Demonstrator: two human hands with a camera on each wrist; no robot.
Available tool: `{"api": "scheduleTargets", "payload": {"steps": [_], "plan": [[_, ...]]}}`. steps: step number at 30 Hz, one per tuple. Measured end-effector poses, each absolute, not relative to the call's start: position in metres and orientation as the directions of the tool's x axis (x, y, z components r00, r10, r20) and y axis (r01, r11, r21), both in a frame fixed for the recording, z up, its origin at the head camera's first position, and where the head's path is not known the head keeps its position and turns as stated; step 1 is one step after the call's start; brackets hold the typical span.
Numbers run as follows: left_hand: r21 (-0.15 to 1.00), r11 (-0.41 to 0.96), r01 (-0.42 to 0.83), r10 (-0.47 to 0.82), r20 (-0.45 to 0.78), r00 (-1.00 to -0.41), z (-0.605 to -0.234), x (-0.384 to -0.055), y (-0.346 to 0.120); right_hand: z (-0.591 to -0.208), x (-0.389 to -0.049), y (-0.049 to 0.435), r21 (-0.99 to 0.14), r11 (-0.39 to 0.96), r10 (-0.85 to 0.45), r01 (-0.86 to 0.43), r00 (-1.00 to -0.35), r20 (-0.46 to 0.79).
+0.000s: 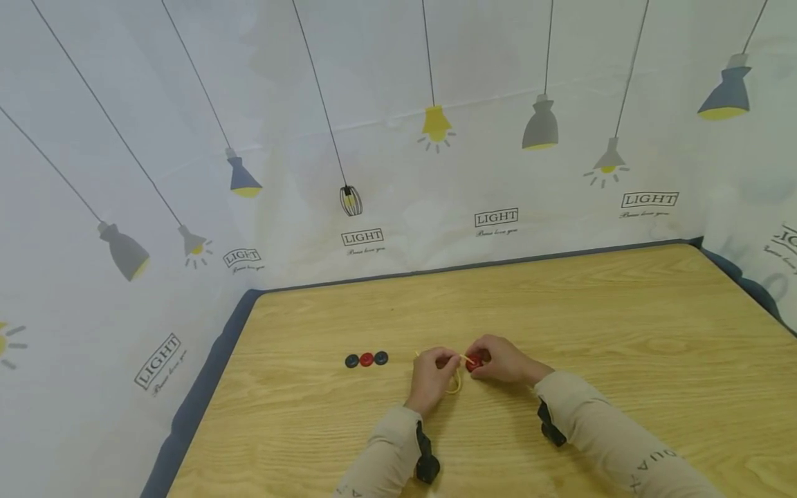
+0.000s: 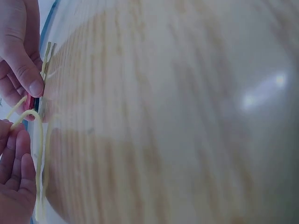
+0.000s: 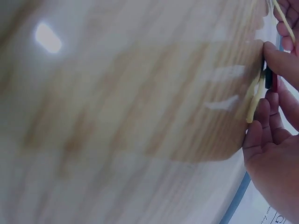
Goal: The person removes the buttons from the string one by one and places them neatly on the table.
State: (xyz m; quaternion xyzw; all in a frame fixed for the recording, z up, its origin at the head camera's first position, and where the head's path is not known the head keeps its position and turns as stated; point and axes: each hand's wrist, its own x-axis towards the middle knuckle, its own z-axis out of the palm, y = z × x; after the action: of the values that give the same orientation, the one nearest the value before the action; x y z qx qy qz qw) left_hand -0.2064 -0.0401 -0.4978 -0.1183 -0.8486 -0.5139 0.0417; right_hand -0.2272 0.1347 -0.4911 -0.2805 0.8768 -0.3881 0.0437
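My right hand [image 1: 503, 360] pinches a red button [image 1: 474, 364] between thumb and fingers, a little above the table. Against it lies a dark button [image 3: 268, 79], seen edge-on in the right wrist view. My left hand [image 1: 429, 379], just to the left, pinches a yellow string [image 1: 458, 382] near the buttons. The string runs from the red button to the left fingertips and hangs in a loop below them. Another length of string [image 3: 254, 102] hangs on the dark button's side. The holes are too small to make out.
Left of the hands, a dark button [image 1: 351, 361], a red button [image 1: 367, 359] and another dark button [image 1: 381, 357] lie in a row on the wooden table [image 1: 299, 422]. A white printed curtain [image 1: 411, 173] stands behind the table's far edge and along its sides.
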Motion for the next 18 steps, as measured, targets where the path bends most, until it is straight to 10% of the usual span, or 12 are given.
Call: {"api": "scheduleTargets", "payload": {"steps": [18], "plan": [[0.877, 0.423, 0.228, 0.163, 0.174, -0.971, -0.5046, -0.209, -0.0447, -0.4916, -0.228, 0.1344, -0.736, 0.51, -0.523, -0.445, -0.84, 0.145]]}}
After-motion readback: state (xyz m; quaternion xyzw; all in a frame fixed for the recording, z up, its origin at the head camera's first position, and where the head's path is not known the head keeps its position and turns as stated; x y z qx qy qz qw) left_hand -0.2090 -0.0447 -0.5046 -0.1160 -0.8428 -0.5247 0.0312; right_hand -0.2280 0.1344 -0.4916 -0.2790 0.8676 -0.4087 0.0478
